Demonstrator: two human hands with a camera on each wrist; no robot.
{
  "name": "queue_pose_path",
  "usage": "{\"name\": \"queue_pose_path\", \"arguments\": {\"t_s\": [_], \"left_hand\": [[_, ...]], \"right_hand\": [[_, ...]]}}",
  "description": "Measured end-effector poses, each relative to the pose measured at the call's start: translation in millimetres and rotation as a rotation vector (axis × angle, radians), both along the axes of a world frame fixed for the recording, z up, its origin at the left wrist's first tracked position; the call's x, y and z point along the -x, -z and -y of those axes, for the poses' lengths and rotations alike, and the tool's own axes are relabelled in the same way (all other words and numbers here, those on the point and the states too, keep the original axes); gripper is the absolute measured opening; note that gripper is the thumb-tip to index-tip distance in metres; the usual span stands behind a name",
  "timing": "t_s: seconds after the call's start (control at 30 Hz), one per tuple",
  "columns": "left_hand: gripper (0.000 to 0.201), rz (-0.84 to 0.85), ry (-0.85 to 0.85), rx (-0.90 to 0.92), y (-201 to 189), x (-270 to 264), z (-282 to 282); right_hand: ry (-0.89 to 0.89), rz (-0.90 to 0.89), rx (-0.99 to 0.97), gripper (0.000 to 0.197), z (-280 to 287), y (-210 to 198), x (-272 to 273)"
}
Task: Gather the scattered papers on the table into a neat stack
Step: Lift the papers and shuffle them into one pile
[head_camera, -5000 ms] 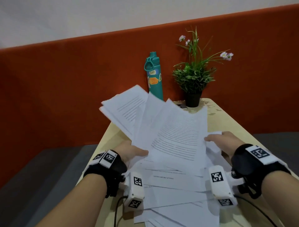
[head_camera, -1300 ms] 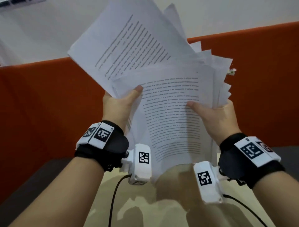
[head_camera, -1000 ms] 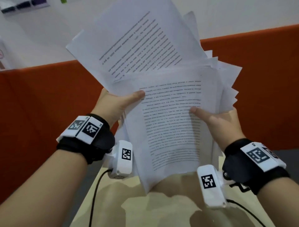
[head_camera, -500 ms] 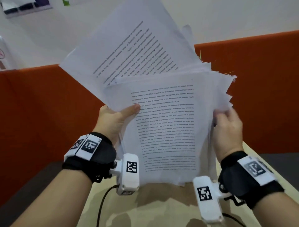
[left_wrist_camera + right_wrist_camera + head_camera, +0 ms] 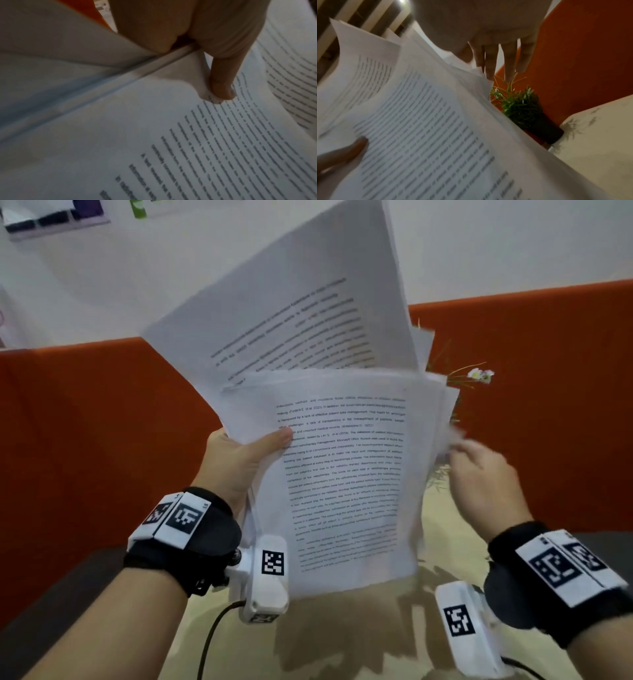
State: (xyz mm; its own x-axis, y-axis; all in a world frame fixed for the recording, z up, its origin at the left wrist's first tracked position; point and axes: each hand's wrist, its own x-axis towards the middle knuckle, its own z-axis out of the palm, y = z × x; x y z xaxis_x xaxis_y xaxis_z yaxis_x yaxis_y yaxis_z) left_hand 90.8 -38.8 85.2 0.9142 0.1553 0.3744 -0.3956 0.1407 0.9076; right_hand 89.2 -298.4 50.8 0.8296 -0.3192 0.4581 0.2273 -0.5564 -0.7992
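Observation:
A bundle of printed white papers [image 5: 342,474] is held upright in the air above the table. One large sheet [image 5: 291,313] sticks out askew above the rest. My left hand [image 5: 239,460] grips the bundle's left edge, its thumb [image 5: 223,81] pressed on the front page and the fingers hidden behind. My right hand [image 5: 479,470] is motion-blurred at the bundle's right edge. In the right wrist view its straight fingers [image 5: 489,65] touch the sheet edges of the papers [image 5: 419,121] and hold nothing.
The beige table [image 5: 342,638] lies below the bundle with the papers' shadow on it. A potted plant [image 5: 522,105] stands at the table's far end behind the papers. An orange partition [image 5: 85,440] runs behind the table.
My right hand took its thumb off the front page and went to the bundle's right edge, where its fingers have straightened. The sheets' right edges have drawn closer together. My left grip is unchanged.

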Motion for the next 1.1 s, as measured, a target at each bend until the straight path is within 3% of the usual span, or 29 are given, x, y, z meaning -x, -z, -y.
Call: {"name": "queue_pose_path", "arguments": {"t_s": [0.1,0.2,0.27,0.3,0.33,0.43,0.5,0.63,0.77,0.87,1.1], "left_hand": [[0.022,0.025,-0.010,0.001,-3,-1,1],[0.022,0.052,-0.022,0.038,-10,-2,4],[0.024,0.059,-0.002,0.066,-17,-2,4],[0.025,0.059,0.015,0.072,-20,-2,4],[0.027,0.055,0.034,0.070,-23,-3,4],[0.034,0.017,0.086,0.054,-25,-4,7],[0.036,-0.017,0.078,0.029,-20,-6,9],[0.057,-0.092,0.064,0.031,-9,-9,8],[0.041,-0.065,0.006,0.098,-5,-7,7],[0.038,-0.020,-0.005,0.103,-7,-6,11],[0.056,0.278,-0.189,0.172,-78,-9,-16]], "right_hand": [[-0.192,0.107,-0.293,0.081,3,-18,-2],[-0.351,0.055,-0.358,0.121,2,-28,-12],[-0.370,-0.006,-0.418,0.133,5,-27,-21],[-0.416,-0.042,-0.456,0.127,6,-28,-23],[-0.464,-0.066,-0.479,0.107,6,-28,-25],[-0.495,-0.007,-0.429,0.029,1,-31,-20],[-0.510,0.094,-0.470,0.011,-4,-29,-14],[-0.486,0.146,-0.545,0.029,-11,-17,-7],[-0.564,0.090,-0.523,0.033,-14,1,-4],[-0.517,0.108,-0.525,0.031,-16,1,-6],[-0.473,0.171,-0.466,0.029,-9,-12,-8]]}}
